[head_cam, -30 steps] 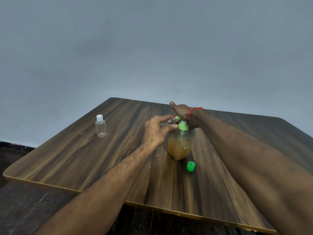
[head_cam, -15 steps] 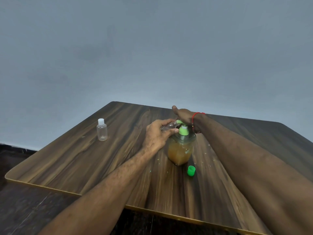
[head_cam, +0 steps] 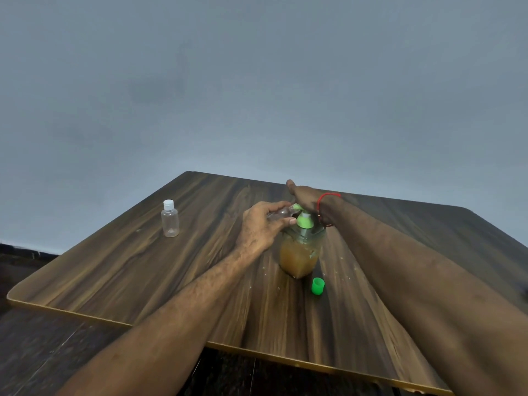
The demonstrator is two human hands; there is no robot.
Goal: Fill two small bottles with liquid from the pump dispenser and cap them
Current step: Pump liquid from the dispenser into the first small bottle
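At frame centre, the left hand (head_cam: 261, 230) was closed around a small clear bottle (head_cam: 280, 215), held tilted with its mouth at the spout of the pump dispenser (head_cam: 300, 247). The right hand (head_cam: 304, 195) lay flat, palm down, on the pump head. Pressing should be slow and vertical, mouth kept under the spout. The green cap (head_cam: 317, 286) stood just lower right of the dispenser; a second, capped bottle (head_cam: 170, 219) stood at left.

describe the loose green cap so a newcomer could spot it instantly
Start at the wooden table and find the pump dispenser of amber liquid under both hands near its middle. The green cap stands alone on the tabletop just in front and right of the dispenser's base, touching nothing. It is the only loose green thing; the other cap, white, sits on the empty bottle far left.
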